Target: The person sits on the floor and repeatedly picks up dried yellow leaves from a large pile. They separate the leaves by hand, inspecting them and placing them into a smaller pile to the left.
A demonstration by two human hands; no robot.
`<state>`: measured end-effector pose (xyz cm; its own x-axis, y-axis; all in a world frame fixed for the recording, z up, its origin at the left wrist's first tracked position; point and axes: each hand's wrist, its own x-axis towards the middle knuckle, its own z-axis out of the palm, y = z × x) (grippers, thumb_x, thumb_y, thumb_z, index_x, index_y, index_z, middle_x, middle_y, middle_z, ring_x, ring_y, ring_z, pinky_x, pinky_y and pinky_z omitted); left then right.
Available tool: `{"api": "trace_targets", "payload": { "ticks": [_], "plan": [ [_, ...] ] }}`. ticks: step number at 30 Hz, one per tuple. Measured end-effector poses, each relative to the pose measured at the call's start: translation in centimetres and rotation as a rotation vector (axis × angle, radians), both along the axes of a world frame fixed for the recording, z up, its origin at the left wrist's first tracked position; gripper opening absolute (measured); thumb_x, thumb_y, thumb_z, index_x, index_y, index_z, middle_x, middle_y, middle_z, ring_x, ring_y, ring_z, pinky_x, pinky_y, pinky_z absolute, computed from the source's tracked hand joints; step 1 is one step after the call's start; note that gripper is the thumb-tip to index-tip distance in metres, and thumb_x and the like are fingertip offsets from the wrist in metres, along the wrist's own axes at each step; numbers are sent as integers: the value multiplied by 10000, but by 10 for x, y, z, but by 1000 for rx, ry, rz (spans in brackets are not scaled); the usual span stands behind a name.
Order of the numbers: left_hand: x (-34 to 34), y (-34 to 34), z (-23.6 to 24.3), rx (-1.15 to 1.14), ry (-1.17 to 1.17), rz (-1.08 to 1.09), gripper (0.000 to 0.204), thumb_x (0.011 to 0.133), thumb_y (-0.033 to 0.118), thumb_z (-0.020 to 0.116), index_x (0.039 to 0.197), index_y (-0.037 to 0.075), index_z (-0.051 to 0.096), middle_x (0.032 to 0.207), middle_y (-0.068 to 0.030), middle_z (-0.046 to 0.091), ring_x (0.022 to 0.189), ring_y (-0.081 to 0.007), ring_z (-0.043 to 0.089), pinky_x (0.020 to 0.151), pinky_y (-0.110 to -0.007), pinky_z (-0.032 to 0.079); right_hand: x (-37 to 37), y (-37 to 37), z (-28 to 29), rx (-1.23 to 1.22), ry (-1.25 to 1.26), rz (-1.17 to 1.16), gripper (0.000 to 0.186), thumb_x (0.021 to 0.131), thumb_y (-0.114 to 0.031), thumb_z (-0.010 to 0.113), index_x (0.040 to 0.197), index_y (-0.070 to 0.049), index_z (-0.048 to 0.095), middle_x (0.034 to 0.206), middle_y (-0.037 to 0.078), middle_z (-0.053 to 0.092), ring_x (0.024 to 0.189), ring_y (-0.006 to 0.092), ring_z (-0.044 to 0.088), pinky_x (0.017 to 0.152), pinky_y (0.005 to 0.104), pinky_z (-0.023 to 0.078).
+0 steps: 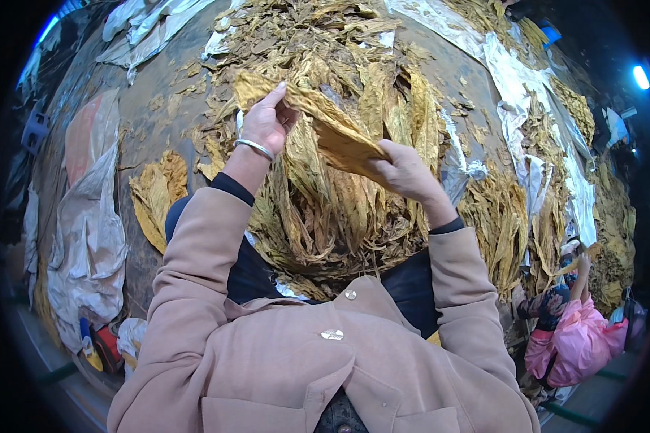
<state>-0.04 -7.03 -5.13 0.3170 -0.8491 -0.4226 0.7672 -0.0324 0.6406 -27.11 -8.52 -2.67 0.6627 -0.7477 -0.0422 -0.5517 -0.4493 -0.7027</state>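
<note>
A long, dry yellow-brown tobacco leaf [339, 133] is stretched between my two hands, above a heap of similar leaves. My left hand [266, 128], with a silver bangle at the wrist, is closed on the leaf's left part, thumb on top. The leaf's other end is pinched in my right hand [406, 172], lower and nearer to me. Beneath them a thick pile of dried tobacco leaves [303, 195] lies in front of my lap, partly hidden by the held leaf.
A smaller bunch of leaves [159, 191] lies to the left, beside crumpled white sheeting [87, 238]. More leaves [495, 224] and white plastic [513, 86] spread along the right. Another person in pink [581, 339] sits at the lower right, handling leaves.
</note>
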Motion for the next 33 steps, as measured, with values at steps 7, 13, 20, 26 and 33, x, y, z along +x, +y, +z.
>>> {"api": "trace_targets", "payload": {
  "ticks": [7, 13, 20, 26, 33],
  "plan": [
    [-8, -7, -4, -132, 140, -48, 112, 858, 180, 644, 867, 76, 603, 814, -42, 623, 716, -162, 591, 712, -299, 499, -126, -17, 31, -122, -55, -206, 110, 856, -77, 516, 935, -6, 541, 731, 153, 536, 704, 226, 507, 679, 341, 417],
    [14, 7, -2, -222, 58, -265, 231, 923, 242, 548, 890, 32, 637, 920, -80, 658, 807, -150, 601, 779, -273, 494, -305, 16, 37, -274, -87, -690, 170, 893, -165, 540, 934, -1, 558, 739, 112, 510, 693, 172, 479, 656, 311, 401],
    [24, 11, -4, -111, -93, -386, 249, 945, 260, 500, 1052, 64, 611, 1074, -39, 639, 948, -121, 590, 872, -294, 446, -484, 66, -40, -293, 321, -1037, 268, 887, -281, 539, 916, -15, 542, 780, 229, 560, 753, 401, 537, 660, 428, 422],
    [21, 6, -13, -35, -124, -437, 255, 951, 269, 484, 1093, 86, 591, 1140, -14, 609, 991, -107, 568, 895, -293, 429, -552, 72, -119, -163, 714, -1297, 463, 817, -335, 631, 1143, -21, 533, 1043, 239, 604, 1022, 377, 562, 862, 430, 447],
    [3, 29, 20, -140, -189, -415, 221, 934, 207, 505, 1102, 74, 555, 1199, -58, 560, 1064, -180, 533, 882, -340, 438, -486, -6, -48, -375, 351, -1023, 280, 852, -256, 596, 991, -12, 600, 846, 187, 641, 806, 310, 621, 734, 382, 474]
  ]
}}
